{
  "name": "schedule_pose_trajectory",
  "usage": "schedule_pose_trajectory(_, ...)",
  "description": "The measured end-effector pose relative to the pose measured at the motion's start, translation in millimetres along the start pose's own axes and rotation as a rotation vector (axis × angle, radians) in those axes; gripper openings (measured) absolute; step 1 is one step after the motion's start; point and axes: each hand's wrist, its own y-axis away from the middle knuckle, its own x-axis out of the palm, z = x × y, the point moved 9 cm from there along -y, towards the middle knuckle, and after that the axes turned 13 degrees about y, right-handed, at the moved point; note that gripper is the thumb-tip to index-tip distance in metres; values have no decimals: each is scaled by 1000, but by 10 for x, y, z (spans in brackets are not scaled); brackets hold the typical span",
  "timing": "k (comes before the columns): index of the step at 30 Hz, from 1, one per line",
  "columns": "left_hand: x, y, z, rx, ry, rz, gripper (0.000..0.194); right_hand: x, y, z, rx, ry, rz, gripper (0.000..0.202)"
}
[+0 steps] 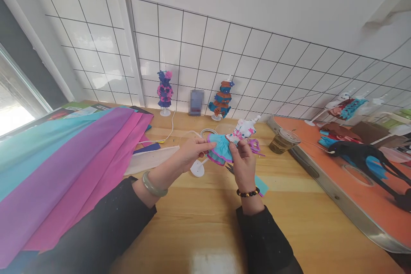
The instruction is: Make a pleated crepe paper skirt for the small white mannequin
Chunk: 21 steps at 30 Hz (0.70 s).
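A small doll dress form (244, 129) in a white floral top leans to the right between my hands, its round white base (197, 168) tipped off to the left. Around its waist sits a turquoise ruffled skirt (219, 145) with purple edging. My left hand (193, 152) pinches the skirt's left edge between thumb and fingers. On the other side, my right hand (243, 165) is closed on the skirt near the waist. Beneath the right hand, dark scissors (230, 168) and a turquoise fabric piece (261, 186) lie partly hidden.
Turquoise, purple and pink fabrics (80, 167) are spread at the left. Two dressed miniature forms, one blue and pink (165, 90), one brown and teal (222, 100), stand by the tiled wall. A glass jar (284, 141) stands right, beside an orange surface (349, 205) with a metal edge.
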Motion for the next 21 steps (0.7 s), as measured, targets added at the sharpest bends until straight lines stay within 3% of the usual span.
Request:
schedule_pose_trajectory(4,58,29,-23,-4,28,22,26,-8,-4,-12,-6,35,-7,33)
schedule_pose_trajectory(12,53,58,-73,47,109,-36,45,-6,-2,-22,4,62,-8,36)
schedule_pose_trajectory(21,60,88,-3,-1,29,-99,71,-30,2,-88,53,39,-41,40)
